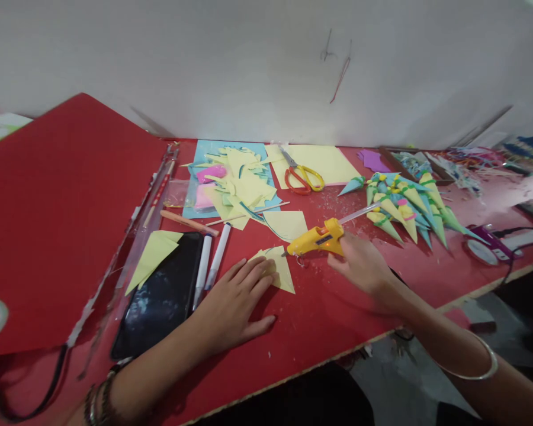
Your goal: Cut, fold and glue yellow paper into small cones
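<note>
Right forearm (pixel 437 338) crosses table edge (pixel 306 369) (room between hands (pixel 228 305) (pixel 365 263))

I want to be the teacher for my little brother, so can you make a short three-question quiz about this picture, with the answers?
1. Which hand is holding the yellow glue gun?
2. Fill in the blank: the left hand lies palm down with its fingers on a piece of paper coloured pale ____.
3. True or false: the scissors are in the left hand.

Key:
1. The right hand.
2. Yellow.
3. False: the scissors lie partly on a big pale yellow sheet at the back of the table.
</note>
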The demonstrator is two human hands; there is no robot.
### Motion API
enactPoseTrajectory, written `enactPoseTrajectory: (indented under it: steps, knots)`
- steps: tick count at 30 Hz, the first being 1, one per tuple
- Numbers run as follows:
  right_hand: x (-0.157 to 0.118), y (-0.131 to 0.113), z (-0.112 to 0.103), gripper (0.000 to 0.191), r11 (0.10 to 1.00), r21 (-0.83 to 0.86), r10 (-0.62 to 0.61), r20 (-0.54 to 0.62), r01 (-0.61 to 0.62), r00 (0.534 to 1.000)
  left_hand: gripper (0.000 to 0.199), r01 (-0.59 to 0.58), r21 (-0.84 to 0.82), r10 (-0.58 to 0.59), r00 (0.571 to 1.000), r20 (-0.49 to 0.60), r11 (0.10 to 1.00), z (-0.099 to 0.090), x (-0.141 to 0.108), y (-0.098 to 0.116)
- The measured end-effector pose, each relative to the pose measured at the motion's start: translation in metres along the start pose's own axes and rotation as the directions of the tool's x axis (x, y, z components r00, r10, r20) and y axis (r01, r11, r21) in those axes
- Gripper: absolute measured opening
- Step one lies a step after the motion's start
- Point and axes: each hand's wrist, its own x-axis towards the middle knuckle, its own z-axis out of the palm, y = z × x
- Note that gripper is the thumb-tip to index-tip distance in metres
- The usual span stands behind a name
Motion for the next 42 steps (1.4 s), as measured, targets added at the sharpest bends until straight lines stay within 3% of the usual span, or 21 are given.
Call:
enactPoseTrajectory:
  steps: [5, 14, 27, 37, 42]
  knots:
    - [-0.005, 0.003, -0.001, 0.017, 1.0, 0.005, -0.006, 0.024, 0.006, 1.0, 0.05, -0.01, 0.013, 0.01, 1.0, -0.001, 1.0, 0.001, 0.001, -0.001]
    - [0.007, -0.001, 0.009, 0.013, 0.999, 0.044, -0.025, -0.104, 0.029, 0.994, 0.051, -0.013, 0.042, 0.012, 1.0, 0.013, 0.999, -0.001, 0.001, 0.0]
    - [-0.004, 0.005, 0.006, 0.017, 0.999, 0.046, -0.02, -0.015, 0.021, 1.0, 0.05, -0.027, 0.038, 0.025, 0.999, 0.037, 0.999, -0.002, 0.001, 0.0]
    - [0.008, -0.001, 0.006, 0.013, 0.998, 0.042, -0.036, -0.09, 0.04, 0.995, 0.05, -0.016, 0.043, 0.016, 1.0, 0.005, 0.999, -0.001, 0.001, 0.0]
    - [0.008, -0.001, 0.006, 0.014, 0.998, 0.06, -0.018, -0.063, 0.022, 0.998, 0.051, -0.027, 0.059, 0.026, 0.999, 0.023, 0.998, -0.001, 0.001, 0.0]
